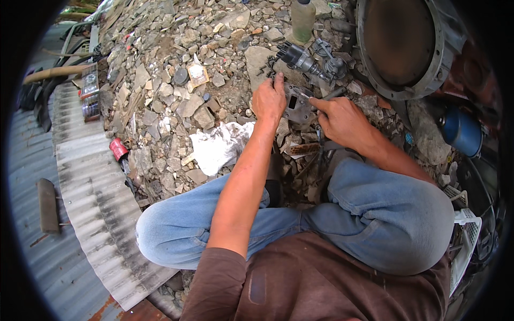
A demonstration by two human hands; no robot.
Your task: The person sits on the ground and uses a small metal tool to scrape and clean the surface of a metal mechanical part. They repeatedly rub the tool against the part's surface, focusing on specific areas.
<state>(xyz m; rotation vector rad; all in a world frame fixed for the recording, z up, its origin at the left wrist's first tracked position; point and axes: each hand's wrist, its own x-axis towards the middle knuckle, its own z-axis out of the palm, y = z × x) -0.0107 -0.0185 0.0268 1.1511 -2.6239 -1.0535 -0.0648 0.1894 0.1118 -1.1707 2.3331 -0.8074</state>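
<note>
My left hand (269, 100) is at the left edge of a grey metal plate (303, 111) with a rectangular hole, its fingers closed against that edge. Their tips are partly hidden. In my right hand (342, 119) is a thin tool with a dark handle (336, 93); its light tip lies over the plate's upper right part. What kind of tool it is, I cannot make out. Just beyond the plate lies a distributor (301, 58) with a black cap, beside another grey metal part (333, 65). A stained white cloth (218, 148) rests left of my left forearm.
Broken stones (187, 107) cover the ground. A large round metal housing (436, 64) stands at the far right, with a blue cylinder (461, 131) nearer me. A cloudy bottle (303, 24) stands at the far side. Corrugated sheets (88, 176) and a red can (117, 149) lie left.
</note>
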